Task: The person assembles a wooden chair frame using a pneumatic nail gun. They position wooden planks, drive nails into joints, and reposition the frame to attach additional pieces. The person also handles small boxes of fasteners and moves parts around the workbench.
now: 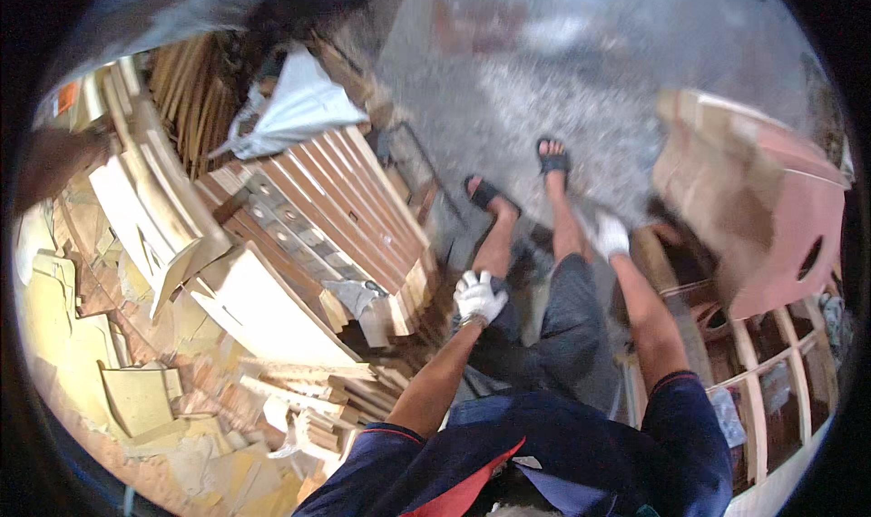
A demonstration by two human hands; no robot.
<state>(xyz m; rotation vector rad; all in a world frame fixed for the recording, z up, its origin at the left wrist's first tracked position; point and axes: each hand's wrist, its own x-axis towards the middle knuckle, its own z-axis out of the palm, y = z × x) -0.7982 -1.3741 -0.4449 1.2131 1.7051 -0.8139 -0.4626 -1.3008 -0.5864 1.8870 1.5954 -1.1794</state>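
My left hand point(479, 297), in a white work glove, rests on my left knee with its fingers spread and nothing in them. My right hand point(610, 236), also gloved, hangs just outside my right shin. Motion smears its fingers, and I cannot see anything held there. Left of my left hand stands a stack of brown slatted wooden panels point(340, 195) with pale edges. To the right of my right hand is a slatted wooden frame point(753, 372), with curved, pinkish-brown boards point(789, 199) above it; one has an oval hole.
Pale curved boards point(263, 308) and yellowish sheet pieces point(136, 399) lie at the left. A white plastic sheet point(304, 104) covers part of the stack's far end. Thin wood strips point(186, 95) lean at the far left. Grey concrete floor point(517, 82) stretches ahead.
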